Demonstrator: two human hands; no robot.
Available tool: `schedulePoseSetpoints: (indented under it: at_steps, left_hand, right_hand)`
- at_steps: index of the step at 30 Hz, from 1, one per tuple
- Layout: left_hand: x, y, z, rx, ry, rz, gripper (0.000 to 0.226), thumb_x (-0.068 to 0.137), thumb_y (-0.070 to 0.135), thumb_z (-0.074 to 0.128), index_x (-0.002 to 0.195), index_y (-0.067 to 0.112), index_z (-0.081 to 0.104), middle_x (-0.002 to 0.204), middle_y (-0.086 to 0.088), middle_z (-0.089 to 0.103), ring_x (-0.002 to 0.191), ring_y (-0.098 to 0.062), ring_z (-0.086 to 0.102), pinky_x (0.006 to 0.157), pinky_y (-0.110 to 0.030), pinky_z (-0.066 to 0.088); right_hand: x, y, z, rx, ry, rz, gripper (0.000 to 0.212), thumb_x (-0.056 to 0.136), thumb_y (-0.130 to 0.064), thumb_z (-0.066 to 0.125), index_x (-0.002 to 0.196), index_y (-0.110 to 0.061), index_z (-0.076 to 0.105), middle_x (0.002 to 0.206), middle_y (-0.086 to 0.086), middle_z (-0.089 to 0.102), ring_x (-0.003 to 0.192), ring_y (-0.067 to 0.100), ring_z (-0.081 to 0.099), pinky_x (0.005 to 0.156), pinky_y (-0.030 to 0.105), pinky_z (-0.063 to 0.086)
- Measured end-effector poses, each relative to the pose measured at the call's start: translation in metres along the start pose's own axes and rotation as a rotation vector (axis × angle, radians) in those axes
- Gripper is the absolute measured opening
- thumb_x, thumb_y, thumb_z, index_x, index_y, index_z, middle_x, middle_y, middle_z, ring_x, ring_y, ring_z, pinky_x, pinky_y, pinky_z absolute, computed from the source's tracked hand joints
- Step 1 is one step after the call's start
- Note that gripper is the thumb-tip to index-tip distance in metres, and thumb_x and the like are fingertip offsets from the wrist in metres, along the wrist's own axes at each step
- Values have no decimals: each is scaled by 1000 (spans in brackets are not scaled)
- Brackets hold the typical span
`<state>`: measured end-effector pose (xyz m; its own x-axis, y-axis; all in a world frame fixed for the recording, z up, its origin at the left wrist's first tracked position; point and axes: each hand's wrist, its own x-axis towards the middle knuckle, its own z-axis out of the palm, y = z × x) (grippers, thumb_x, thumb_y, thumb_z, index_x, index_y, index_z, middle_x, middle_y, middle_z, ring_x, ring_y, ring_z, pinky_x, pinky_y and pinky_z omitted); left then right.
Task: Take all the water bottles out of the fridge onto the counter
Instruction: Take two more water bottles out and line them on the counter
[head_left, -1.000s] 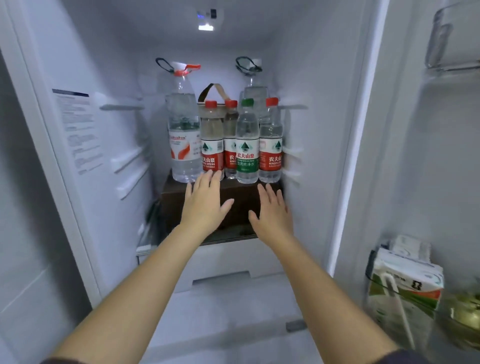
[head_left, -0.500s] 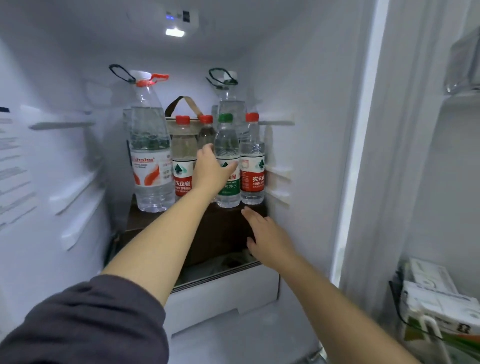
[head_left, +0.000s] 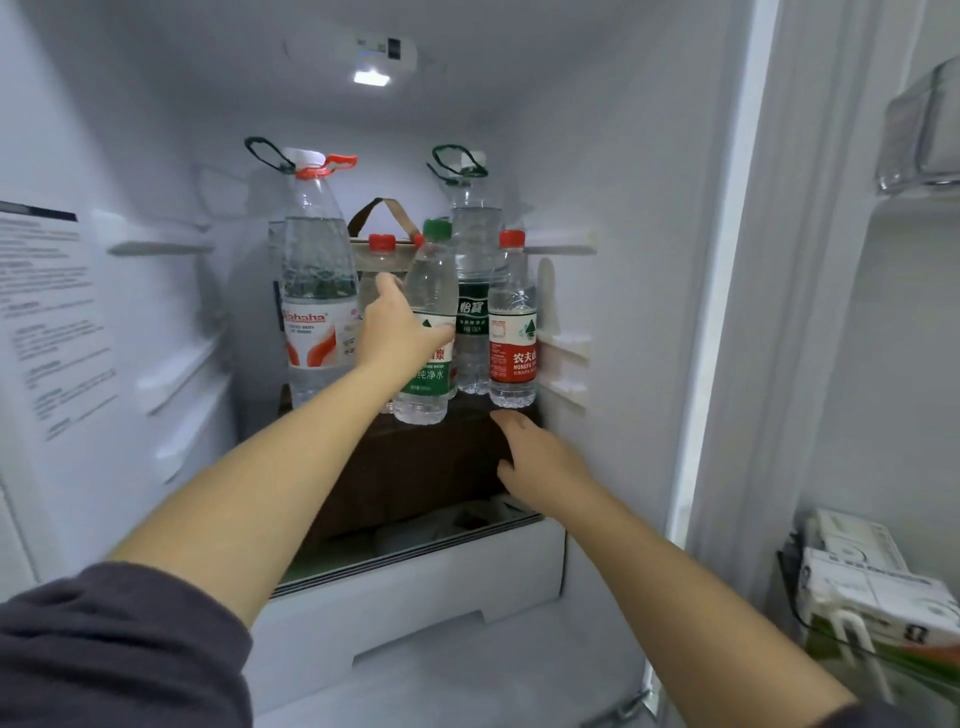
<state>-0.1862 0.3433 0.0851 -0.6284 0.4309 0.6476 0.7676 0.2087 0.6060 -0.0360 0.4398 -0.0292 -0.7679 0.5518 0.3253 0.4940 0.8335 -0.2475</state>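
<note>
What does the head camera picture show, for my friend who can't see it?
Inside an open fridge, the left hand grips a tilted green-capped bottle among other water bottles standing on a brown box. The right hand is open just below a red-capped bottle.

- green-cap bottle (head_left: 428, 312): small, clear, green-and-white label. Left hand (head_left: 400, 332) grips it at label height. Tilted, cap leaning right, base raised and forward of the row.
- Wahaha bottle (head_left: 317, 291): large, clear, white cap, red carry loop, red-and-white label. Upright at the left of the row on the brown box (head_left: 415, 467) in the fridge (head_left: 623, 260).
- dark-green-label bottle (head_left: 470, 249): large, green carry loop, upright at back right.
- red-label bottle (head_left: 512, 322): small, red cap, upright at far right, near the fridge wall.
- red-cap bottle (head_left: 381, 260): small, upright, mostly hidden behind the hand.
- second red cap (head_left: 418, 240): only its edge shows behind the green-cap bottle.
</note>
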Motion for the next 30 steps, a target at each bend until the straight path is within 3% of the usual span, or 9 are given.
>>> schedulePoseSetpoints:
  at_steps: [5, 12, 16, 20, 23, 26, 30]
  left_hand:
    - [-6, -21, -24, 43, 38, -16, 67, 76, 36, 79, 122, 14, 35, 97, 1, 57, 78, -16, 59, 55, -26, 44]
    - [-8, -36, -27, 14, 28, -117, 68, 77, 43, 76, 127, 13, 40, 102, -1, 61, 88, -18, 60, 69, -35, 51]
    - [-8, -38, -23, -40, 26, -149, 67, 80, 42, 74, 130, 10, 43, 112, -4, 60, 89, -15, 53, 68, -31, 46]
    - [-5, -41, -21, -29, 32, -156, 68, 79, 44, 74, 130, 11, 43, 116, -6, 61, 90, -16, 54, 69, -33, 47]
    - [-5, -42, -20, -32, 31, -155, 69, 80, 44, 74, 132, 11, 42, 118, -5, 60, 92, -16, 54, 69, -32, 46]
    - [-8, -41, -20, -47, 42, -146, 72, 79, 43, 74, 135, 12, 41, 122, -5, 58, 102, -19, 57, 73, -32, 47]
    - [-6, -42, -19, -57, 43, -158, 73, 79, 43, 75, 136, 13, 41, 124, -4, 58, 107, -21, 58, 75, -32, 48]
  right_hand:
    - [1, -3, -4, 20, -5, 0, 64, 97, -29, 52, 154, -25, 23, 159, -6, 29, 132, 23, 46, 102, 39, 46]
    - [2, -3, -6, -19, -8, -26, 63, 98, -28, 51, 154, -23, 24, 159, -4, 29, 134, 24, 44, 103, 38, 44]
    - [8, -1, -11, -16, -17, -24, 65, 96, -30, 55, 153, -23, 27, 157, -1, 32, 140, 24, 34, 109, 41, 40]
    - [28, -9, -34, 207, 328, 25, 62, 89, -22, 65, 145, -17, 39, 145, 2, 40, 131, 22, 42, 106, 39, 42]
    - [50, -25, -68, 373, 527, 83, 67, 87, -16, 67, 146, -14, 36, 141, 6, 41, 126, 22, 45, 104, 35, 42]
    - [74, -34, -93, 511, 553, 138, 78, 86, -13, 69, 150, -11, 25, 145, 11, 39, 131, 25, 41, 104, 32, 38]
    - [105, -36, -98, 584, 503, 224, 89, 82, -15, 76, 151, -12, 20, 140, 12, 47, 124, 28, 52, 98, 38, 50]
